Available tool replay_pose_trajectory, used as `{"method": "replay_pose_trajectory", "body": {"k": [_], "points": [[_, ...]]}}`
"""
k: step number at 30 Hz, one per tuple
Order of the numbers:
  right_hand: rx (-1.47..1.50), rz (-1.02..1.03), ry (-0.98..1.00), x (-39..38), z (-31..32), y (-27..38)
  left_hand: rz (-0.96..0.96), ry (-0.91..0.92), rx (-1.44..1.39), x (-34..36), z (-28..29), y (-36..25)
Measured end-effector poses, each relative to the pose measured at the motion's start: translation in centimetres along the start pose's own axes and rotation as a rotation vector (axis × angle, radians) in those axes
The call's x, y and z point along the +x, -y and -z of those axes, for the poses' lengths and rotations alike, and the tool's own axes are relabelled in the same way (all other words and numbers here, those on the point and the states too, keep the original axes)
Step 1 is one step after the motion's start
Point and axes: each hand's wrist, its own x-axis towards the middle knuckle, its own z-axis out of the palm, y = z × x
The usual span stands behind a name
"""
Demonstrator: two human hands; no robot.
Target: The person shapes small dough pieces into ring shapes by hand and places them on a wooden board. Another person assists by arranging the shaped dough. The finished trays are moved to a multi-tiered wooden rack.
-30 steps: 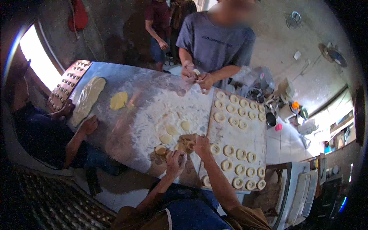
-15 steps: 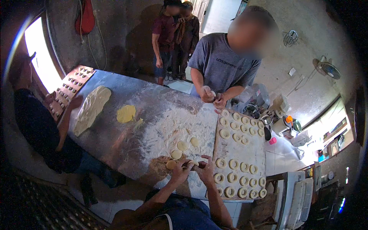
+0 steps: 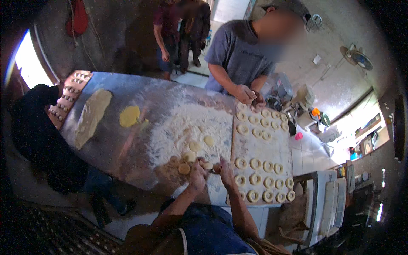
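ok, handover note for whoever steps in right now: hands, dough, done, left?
Left hand and right hand: together at the table's near edge, pinching a small pale dough piece; grip detail too small to tell.
Things: loose round dough pieces on the floured metal table; floured wooden board to the right.
Done: rows of ring-shaped dough pieces on the board.
Left: the loose pieces, unshaped.

Viewpoint: worn on the person's head, high above the tabletop (image 3: 127,144)
Direction: looks steeply down and forward across the tabletop, toward a person standing at its far side
Distance: the person's own forearms enter at the lower edge, near; the far side is well apart
Lens: wide fisheye; straight edges bend toward the dark rim
Shared view: single view only
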Motion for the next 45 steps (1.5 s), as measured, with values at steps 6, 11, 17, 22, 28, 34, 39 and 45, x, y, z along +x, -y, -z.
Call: {"method": "replay_pose_trajectory", "body": {"k": [6,11,17,22,28,34,39,45], "points": [[-0.279,0.063,0.188,-1.6,3.2,2.0,-0.202,0.078,1.212,0.1,-8.0,-2.1],[-0.024,0.169,-0.229,-2.5,3.4,3.1,0.22,-0.524,-0.162,1.3,-11.0,2.7],[-0.175,-0.036,-0.071,-2.9,9.6,3.8,0.288,-0.031,0.358,2.3,-6.0,10.2],[-0.323,0.066,-0.197,-3.0,14.7,3.8,0.011,0.113,1.242,-0.5,-16.6,8.3],[-0.06,0.184,-0.224,-2.0,20.5,1.6,0.435,-0.098,0.138,1.7,-17.7,16.2],[-0.192,0.165,-0.205,-2.8,26.2,3.2,0.172,0.069,1.4,0.3,-24.1,17.9],[-0.288,0.301,-0.291,-2.8,31.7,2.0,0.475,0.045,0.639,2.2,-22.1,26.7],[-0.569,0.386,-0.341,-4.6,35.1,4.5,0.537,-0.013,0.51,1.2,-23.7,31.2]]}}
